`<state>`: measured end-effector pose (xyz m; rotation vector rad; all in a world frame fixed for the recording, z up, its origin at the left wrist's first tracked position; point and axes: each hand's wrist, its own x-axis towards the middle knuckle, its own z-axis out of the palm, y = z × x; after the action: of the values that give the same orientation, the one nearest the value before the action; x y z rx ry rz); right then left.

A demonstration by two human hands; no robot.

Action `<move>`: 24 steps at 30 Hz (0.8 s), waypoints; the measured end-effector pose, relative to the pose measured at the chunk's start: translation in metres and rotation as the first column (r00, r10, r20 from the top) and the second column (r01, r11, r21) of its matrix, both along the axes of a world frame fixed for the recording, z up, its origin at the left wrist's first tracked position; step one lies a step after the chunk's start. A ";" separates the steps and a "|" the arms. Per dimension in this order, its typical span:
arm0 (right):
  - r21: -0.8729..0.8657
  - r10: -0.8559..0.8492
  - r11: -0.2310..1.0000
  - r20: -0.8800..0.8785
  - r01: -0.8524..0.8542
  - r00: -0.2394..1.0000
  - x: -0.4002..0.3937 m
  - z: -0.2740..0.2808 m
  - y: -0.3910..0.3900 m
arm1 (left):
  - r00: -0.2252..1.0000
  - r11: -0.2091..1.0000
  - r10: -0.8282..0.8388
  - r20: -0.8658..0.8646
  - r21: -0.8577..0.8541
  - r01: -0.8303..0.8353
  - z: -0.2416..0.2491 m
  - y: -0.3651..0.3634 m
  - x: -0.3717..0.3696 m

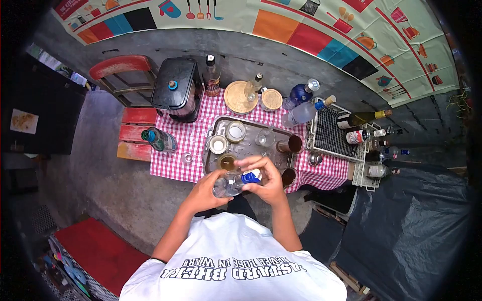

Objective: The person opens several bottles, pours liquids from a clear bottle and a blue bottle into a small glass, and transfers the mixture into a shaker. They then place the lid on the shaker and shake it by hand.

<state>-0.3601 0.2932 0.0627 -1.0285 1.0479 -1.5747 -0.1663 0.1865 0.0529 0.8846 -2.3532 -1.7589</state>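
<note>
A clear glass bottle [228, 186] with a blue neck band and a whitish cap lies tilted between my hands, in front of my chest. My left hand [203, 194] is wrapped round its body. Curled about the neck and cap is my right hand [270, 184], its thumb and fingers on either side. Just beyond, on a metal tray [211, 145], stand a yellowish cup [227, 161], two pale-rimmed cups [218, 144] and a clear glass [265, 136]. Brown tumblers [289, 144] stand at the tray's right side.
A checked cloth [173, 168] covers the table. A black-lidded dispenser [175, 90] and a green-capped bottle [160, 139] stand left. Several bottles line the back, including a frosted one [301, 114]. Wire racks [334, 133] with bottles are at right. A red chair [120, 65] stands behind left.
</note>
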 end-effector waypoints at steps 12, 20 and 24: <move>0.046 -0.166 0.985 0.040 0.165 0.985 0.054 0.011 -0.050 | 0.987 0.988 -0.154 -0.047 0.006 0.154 0.002 -0.066 0.033; -0.037 -0.087 0.994 0.271 0.100 0.959 0.097 0.028 -0.093 | 0.964 0.971 -0.226 -0.137 0.048 0.234 -0.009 -0.107 0.071; -0.135 -0.155 0.975 0.150 0.175 0.976 0.112 0.026 -0.120 | 0.959 0.963 -0.161 -0.233 0.174 0.204 -0.008 -0.113 0.085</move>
<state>-0.2480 0.1735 0.0891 -0.9335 0.9523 -1.8557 -0.0815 0.0730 0.0452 0.4726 -2.2116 -2.0697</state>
